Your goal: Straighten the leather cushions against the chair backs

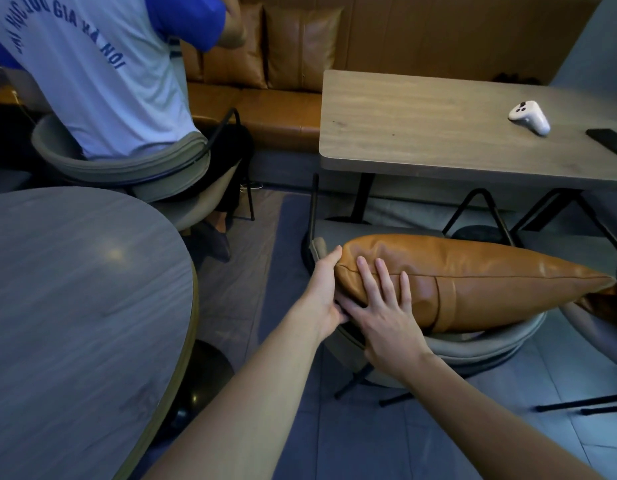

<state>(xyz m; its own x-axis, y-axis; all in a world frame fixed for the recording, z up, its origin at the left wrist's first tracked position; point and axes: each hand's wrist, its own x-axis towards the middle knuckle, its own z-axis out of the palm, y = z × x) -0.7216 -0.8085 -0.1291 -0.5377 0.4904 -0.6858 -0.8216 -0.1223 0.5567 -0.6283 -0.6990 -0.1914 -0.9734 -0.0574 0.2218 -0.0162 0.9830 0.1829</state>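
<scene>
Both hands meet at the cushion (473, 278) end: left hand (322, 292) gripping, right hand (380, 313) flat

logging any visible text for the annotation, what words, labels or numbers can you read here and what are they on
"GIA HA NOI" in blue arched letters on the back of the seated person's white shirt; the arc's first words are partly cut off and blurred, not readable for certain.
White game controller on the rectangular table: no legible marking.
Leather cushion: no text.
</scene>
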